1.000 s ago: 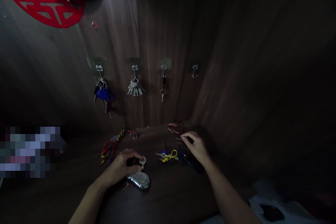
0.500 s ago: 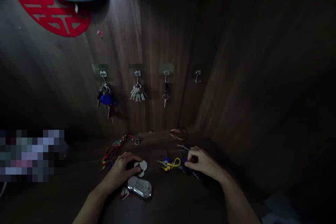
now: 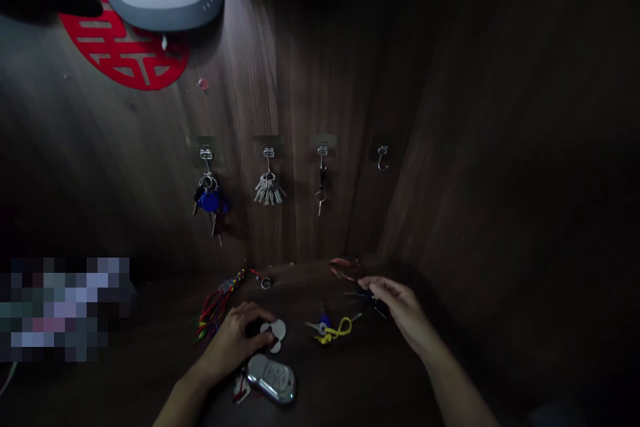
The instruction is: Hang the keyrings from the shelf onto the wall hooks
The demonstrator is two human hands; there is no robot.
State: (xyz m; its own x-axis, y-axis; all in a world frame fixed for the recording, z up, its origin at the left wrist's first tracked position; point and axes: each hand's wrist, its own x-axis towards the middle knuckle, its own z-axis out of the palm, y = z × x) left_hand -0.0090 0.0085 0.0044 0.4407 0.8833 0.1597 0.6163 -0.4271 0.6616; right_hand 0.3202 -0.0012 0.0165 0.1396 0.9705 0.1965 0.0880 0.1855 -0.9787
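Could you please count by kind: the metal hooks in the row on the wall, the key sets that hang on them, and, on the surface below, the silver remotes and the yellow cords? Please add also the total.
Hooks: 4
Hanging key sets: 3
Silver remote: 1
Yellow cord: 1
Total: 9

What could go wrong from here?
Judging by this view:
1. The left hand is at the white rounded tag, close to the silver remote; it might knock the remote or press a button.
2. The right hand is at dark keys near the yellow cord; they could snag.
3. Light is dim there, so a dark key may be missed.
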